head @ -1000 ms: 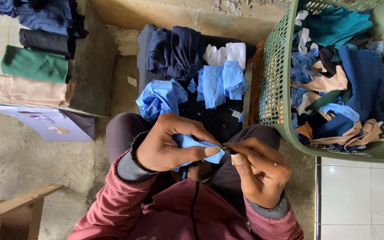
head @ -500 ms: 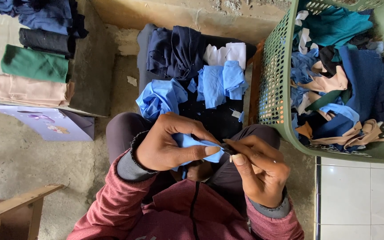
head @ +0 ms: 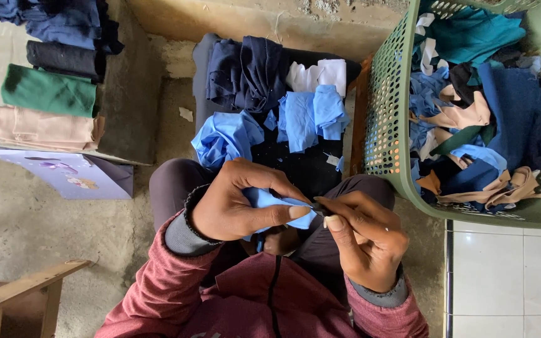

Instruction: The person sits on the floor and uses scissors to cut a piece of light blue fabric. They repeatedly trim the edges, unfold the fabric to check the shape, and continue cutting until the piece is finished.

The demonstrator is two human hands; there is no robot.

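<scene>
My left hand [head: 236, 203] grips a small light blue piece of cloth [head: 269, 201] over my lap, thumb and fingers pinching its right edge. My right hand [head: 364, 238] meets it at that edge, fingertips pinched on a small dark object [head: 316, 207] at the cloth; what that object is I cannot make out. Both sleeves are maroon with grey cuffs. Just beyond my knees lies a pile of fabric scraps [head: 270, 106] in navy, white and light blue on a dark cloth.
A green perforated plastic basket [head: 391, 138] full of mixed scraps stands at the right. Folded fabrics [head: 48, 94] in blue, black, green and beige are stacked at the left beside a purple box [head: 70, 175]. A wooden piece [head: 26, 294] sits at bottom left, white tile at bottom right.
</scene>
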